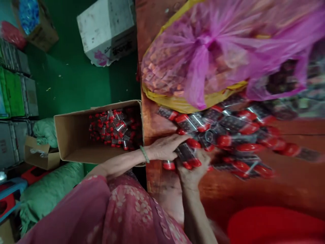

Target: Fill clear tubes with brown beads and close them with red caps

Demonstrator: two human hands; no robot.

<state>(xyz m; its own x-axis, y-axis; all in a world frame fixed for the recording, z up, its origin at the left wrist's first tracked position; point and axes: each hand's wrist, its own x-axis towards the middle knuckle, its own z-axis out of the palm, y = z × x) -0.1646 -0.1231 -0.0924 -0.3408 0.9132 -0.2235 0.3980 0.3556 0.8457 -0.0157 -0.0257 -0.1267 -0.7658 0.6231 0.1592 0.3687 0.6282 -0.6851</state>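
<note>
Small clear packs with dark, dotted contents and rounded red ends point(231, 125) lie in a loose heap on the reddish-brown table point(291, 189). At the heap's near left edge, my left hand point(169, 147), a green bangle on its wrist, curls its fingers round a dark red-ended pack point(186, 154). My right hand point(194, 169) comes up from below and closes on the same small group of packs; its fingers are partly hidden behind them. One more red-ended pack point(169, 165) lies just below my left hand.
Left of the table, an open cardboard box point(76, 135) holds many similar packs. A tied pink plastic bag point(203, 44) of small orange pieces sits in a yellow-rimmed holder behind the heap. A white box point(106, 30) stands on the green floor; a red round seat point(276, 225) is lower right.
</note>
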